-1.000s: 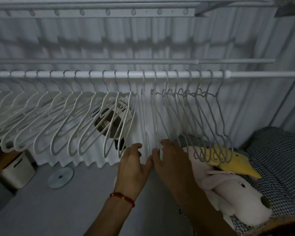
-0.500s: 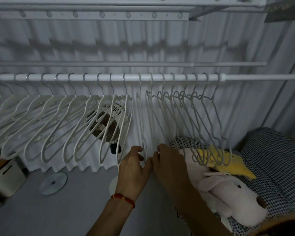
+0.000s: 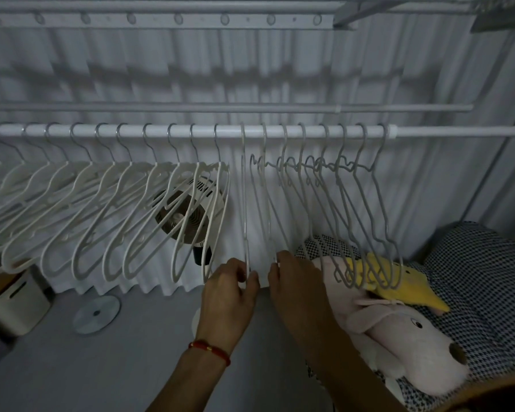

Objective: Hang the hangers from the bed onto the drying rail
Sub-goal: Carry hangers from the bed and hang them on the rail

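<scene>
A white drying rail [image 3: 446, 131] runs across the view with several hangers on it. Thick white hangers [image 3: 107, 221] fill its left half and thin grey wire hangers [image 3: 366, 221] hang right of centre. Between them one white hanger [image 3: 244, 203] hangs edge-on; my left hand [image 3: 229, 292], with a red bracelet, pinches its bottom end. My right hand [image 3: 292, 286] grips the bottom of the neighbouring thin hanger [image 3: 266, 209]. The two hands are a short gap apart below the rail.
A pink plush dog [image 3: 399, 337] and a yellow plush [image 3: 399, 281] lie on the checked bedding [image 3: 482, 281] at right. A fan [image 3: 188, 218] stands behind the hangers. A white box [image 3: 15, 304] and a disc [image 3: 97, 313] lie on the floor at left.
My hands rose slightly and drew a little apart while holding the two middle hangers. The view tilted down a little, so the rail sits lower in frame.
</scene>
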Action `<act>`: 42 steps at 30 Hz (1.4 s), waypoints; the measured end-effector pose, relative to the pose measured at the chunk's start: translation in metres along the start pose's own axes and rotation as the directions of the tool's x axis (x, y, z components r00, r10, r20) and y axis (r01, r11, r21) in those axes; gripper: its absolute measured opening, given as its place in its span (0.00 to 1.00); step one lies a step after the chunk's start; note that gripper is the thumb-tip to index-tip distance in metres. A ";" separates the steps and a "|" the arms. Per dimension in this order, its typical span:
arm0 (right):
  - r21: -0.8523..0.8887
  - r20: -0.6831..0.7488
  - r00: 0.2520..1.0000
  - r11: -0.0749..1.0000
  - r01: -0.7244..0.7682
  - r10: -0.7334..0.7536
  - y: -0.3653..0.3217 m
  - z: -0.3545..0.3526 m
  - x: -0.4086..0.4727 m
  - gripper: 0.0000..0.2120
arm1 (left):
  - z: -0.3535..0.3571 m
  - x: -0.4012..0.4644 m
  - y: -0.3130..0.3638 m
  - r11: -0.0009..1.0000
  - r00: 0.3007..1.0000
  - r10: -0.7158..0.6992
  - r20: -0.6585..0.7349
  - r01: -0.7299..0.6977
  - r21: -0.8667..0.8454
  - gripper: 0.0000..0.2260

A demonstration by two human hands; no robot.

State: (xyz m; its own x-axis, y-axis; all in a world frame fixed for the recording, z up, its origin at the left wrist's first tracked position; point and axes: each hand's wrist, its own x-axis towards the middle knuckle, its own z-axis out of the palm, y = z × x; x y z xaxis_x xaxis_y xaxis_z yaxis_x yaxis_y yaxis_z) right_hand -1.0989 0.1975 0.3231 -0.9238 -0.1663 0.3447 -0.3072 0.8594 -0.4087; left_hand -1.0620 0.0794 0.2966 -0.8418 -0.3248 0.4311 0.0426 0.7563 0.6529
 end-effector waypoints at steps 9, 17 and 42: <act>0.020 -0.047 0.998 0.998 0.051 -0.050 -0.007 -0.004 0.001 0.06 | 0.003 -0.002 -0.002 1.000 1.000 -0.002 -0.017 0.002 0.008 0.11; 0.030 -0.093 0.992 0.996 0.086 -0.082 0.002 0.008 -0.002 0.11 | 0.002 -0.005 -0.002 1.000 1.000 0.016 -0.026 -0.016 0.012 0.12; 0.015 -0.247 0.956 0.986 0.166 -0.157 0.014 0.017 -0.001 0.15 | 0.000 -0.005 0.002 0.999 1.000 0.024 0.000 -0.024 -0.025 0.11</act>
State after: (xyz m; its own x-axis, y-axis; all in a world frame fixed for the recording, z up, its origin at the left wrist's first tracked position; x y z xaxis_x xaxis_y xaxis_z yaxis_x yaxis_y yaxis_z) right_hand -1.1062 0.2019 0.3024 -0.7786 -0.1744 0.6028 -0.4597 0.8124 -0.3588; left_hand -1.0574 0.0828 0.2956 -0.8408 -0.3067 0.4462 0.0759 0.7492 0.6580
